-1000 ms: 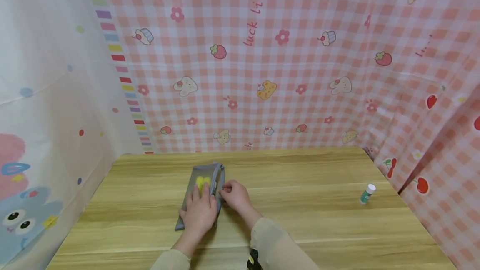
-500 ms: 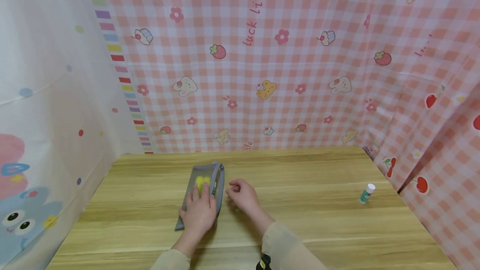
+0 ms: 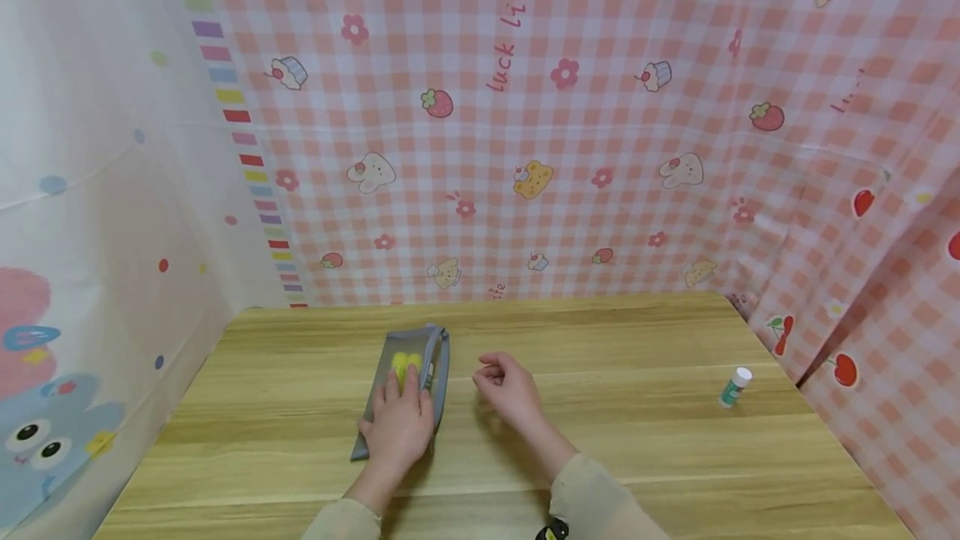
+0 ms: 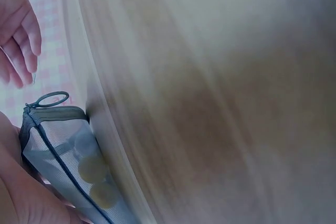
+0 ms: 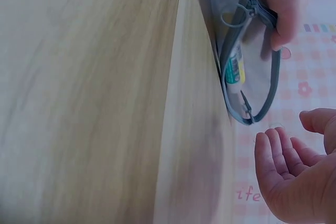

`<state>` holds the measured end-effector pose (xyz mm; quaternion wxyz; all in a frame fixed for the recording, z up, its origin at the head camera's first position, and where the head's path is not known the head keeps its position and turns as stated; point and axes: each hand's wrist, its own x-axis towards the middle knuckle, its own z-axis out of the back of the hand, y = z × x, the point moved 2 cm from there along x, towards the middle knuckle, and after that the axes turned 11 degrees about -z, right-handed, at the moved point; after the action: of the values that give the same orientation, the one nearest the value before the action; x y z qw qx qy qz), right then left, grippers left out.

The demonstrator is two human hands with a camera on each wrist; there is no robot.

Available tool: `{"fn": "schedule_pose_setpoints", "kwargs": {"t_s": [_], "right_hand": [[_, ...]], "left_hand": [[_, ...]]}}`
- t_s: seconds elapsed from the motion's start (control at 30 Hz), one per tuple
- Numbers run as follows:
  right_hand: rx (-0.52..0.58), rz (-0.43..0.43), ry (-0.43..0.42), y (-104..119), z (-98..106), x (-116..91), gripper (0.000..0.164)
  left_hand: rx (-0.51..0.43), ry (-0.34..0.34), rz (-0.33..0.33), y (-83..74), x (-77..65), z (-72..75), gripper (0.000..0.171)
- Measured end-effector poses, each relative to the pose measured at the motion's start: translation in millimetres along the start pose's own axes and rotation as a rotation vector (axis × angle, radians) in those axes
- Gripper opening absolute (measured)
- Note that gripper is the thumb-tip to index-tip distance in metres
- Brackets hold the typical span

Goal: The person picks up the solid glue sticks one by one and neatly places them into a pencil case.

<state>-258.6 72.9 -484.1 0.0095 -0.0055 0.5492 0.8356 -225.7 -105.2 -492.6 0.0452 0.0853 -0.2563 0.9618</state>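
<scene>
Gray mesh zipper pouch (image 3: 408, 342) lies on the surface (image 3: 615, 432), well left of the glue stick (image 3: 733, 390); your left grip (image 3: 399, 422) is wide, fingers straight across the mesh; your right grip (image 3: 512, 390) is empty, fingers loosely bent, left of the glue stick; steady the pouch with light, even pressure, as more would likely flatten its mouth; long axis runs away from you, far end leaning right; mouth faces the glue stick.
</scene>
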Motion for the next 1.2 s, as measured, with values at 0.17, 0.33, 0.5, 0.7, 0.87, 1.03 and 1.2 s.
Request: {"fn": "schedule_pose_setpoints", "kwargs": {"t_s": [0.17, 0.33, 0.5, 0.7, 0.87, 1.03, 1.2], "right_hand": [[0.028, 0.011, -0.018, -1.4, 10.3, -2.0, 0.031], [0.061, 0.04, -0.039, -3.3, 21.3, -4.3, 0.03], [0.082, 0.101, -0.064, -7.9, 32.7, -5.5, 0.031], [0.121, 0.121, -0.089, -13.7, 45.7, -6.9, 0.034], [0.096, 0.148, -0.115, -15.1, 58.9, -8.6, 0.036], [0.041, 0.184, -0.148, -17.7, 75.3, -11.4, 0.038], [0.018, 0.192, -0.179, -21.7, 91.9, -12.3, 0.041]], "left_hand": [[-0.009, -0.003, 0.001, -0.9, -0.8, 1.5, 0.054], [-0.012, 0.001, 0.004, -1.2, -1.0, 2.0, 0.055], [-0.003, 0.008, 0.004, -1.7, -1.7, 2.8, 0.055], [0.0, 0.009, 0.003, -1.7, -2.7, 2.8, 0.054], [-0.002, -0.006, -0.009, -1.9, -3.0, 2.2, 0.053], [-0.006, -0.007, -0.01, -2.4, -2.6, 2.3, 0.053], [-0.005, -0.008, -0.012, -1.6, -1.8, 2.0, 0.053]]}}
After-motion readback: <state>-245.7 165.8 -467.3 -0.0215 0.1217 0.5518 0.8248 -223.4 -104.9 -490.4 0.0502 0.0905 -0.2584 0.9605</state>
